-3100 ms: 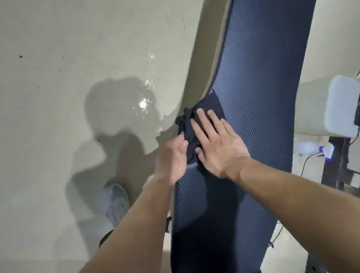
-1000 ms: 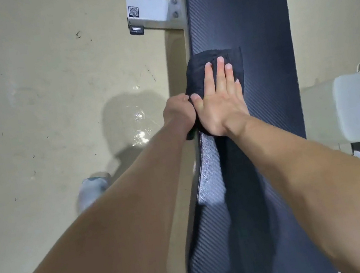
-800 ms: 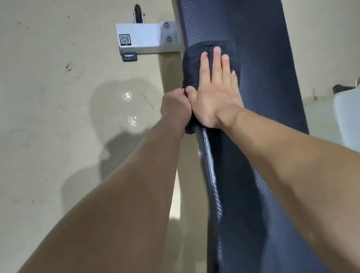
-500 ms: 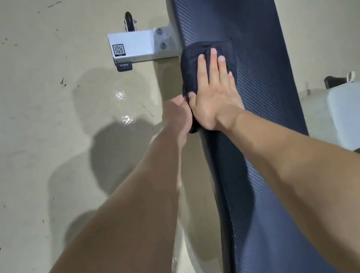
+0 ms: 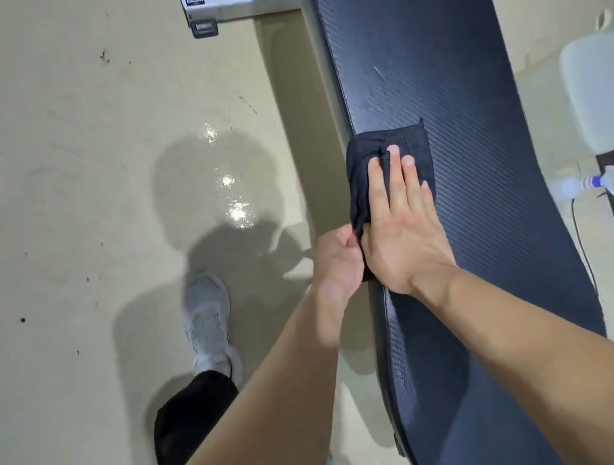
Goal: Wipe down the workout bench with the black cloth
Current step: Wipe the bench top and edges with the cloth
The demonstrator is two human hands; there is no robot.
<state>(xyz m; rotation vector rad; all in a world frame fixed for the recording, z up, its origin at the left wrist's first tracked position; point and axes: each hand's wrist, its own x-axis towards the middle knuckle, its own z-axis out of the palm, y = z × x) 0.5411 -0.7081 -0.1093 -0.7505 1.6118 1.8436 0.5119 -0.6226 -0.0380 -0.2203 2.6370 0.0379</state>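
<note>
Black cloth [image 5: 384, 147] lying folded on workout bench [image 5: 429, 52]: right hand [image 5: 403, 241] pressing flat, fingers spread; left hand [image 5: 338, 259] pinching its 7 o'clock edge. Best keeping firm pressure, sweeping toward 12 o'clock.

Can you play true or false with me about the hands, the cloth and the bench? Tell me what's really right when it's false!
1. The right hand lies flat on the black cloth. True.
2. The black cloth is lying on the floor. False: it is on the workout bench, at the pad's left edge.
3. The left hand is at the bench's left edge, touching the cloth. True.
4. The person wears a red shoe. False: the shoe on the floor is light grey or white.
5. The right hand is curled into a fist. False: its fingers are stretched out flat.
</note>
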